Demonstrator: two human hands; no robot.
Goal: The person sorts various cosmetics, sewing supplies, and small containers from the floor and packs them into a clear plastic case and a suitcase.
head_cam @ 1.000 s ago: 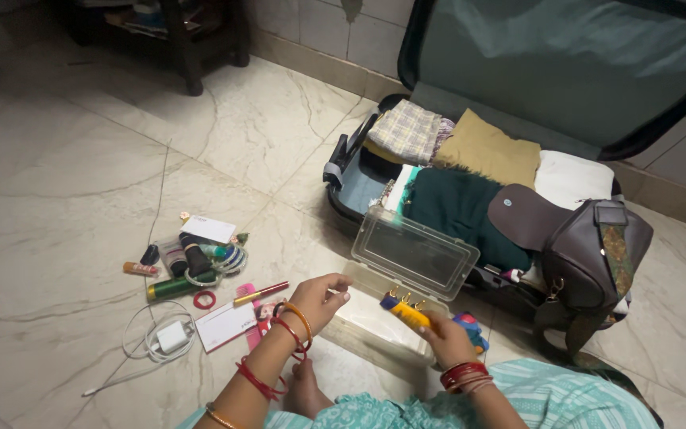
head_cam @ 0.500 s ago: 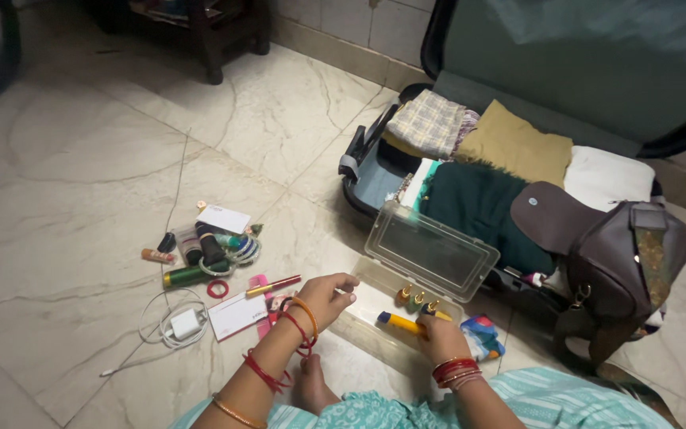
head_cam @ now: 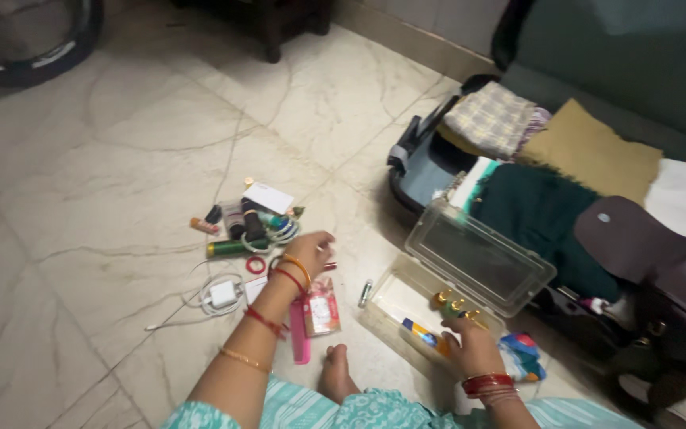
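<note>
Glossy marble floor (head_cam: 105, 183), clear rectangular plastic box (head_cam: 470, 262)

Left hand (head_cam: 311, 248) over floor clutter; right hand (head_cam: 474, 343) in clear box (head_cam: 391, 298).

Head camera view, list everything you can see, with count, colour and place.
clear plastic box: one, lid open, on the floor beside the suitcase
small bottles: three, gold caps, in the box
yellow and blue tube: one, in the box
suitcase: one, dark, open, packed with folded clothes
brown bag: one, on the suitcase edge
charger with cable: one, white, on the floor
pink comb: one, on the floor
green tube: one, in the floor pile
left hand: over the floor pile, holding nothing I can make out
right hand: at the box, on the tube
</note>
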